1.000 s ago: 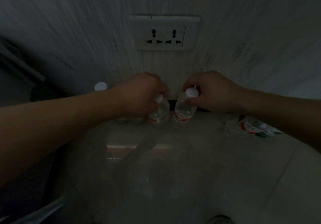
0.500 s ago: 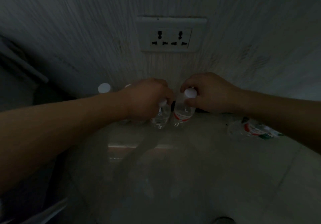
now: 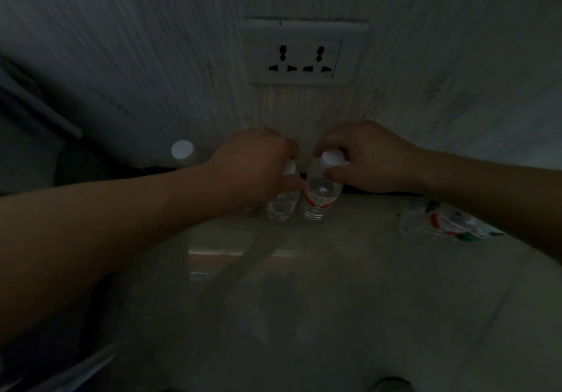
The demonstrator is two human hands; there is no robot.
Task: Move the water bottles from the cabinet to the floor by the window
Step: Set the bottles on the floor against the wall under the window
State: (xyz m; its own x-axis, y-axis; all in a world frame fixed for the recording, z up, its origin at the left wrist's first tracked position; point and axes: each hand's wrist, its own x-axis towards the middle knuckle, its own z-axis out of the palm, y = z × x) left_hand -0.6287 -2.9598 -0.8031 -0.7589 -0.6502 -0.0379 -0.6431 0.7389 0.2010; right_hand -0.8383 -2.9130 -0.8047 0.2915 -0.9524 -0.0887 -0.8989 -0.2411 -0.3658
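Observation:
Two clear water bottles with white caps stand side by side on the pale floor against the wall. My left hand grips the neck of the left bottle, whose cap is mostly hidden under my fingers. My right hand pinches the cap of the right bottle, which has a red label. Another white bottle cap shows further left, its body hidden behind my left forearm.
A white double wall socket sits on the wall right above the bottles. A crumpled clear plastic wrap with red and green print lies on the floor to the right. A dark gap runs along the wall's base.
Both hands and the two bottles have dropped slightly and drawn closer together near the wall. The grips look the same.

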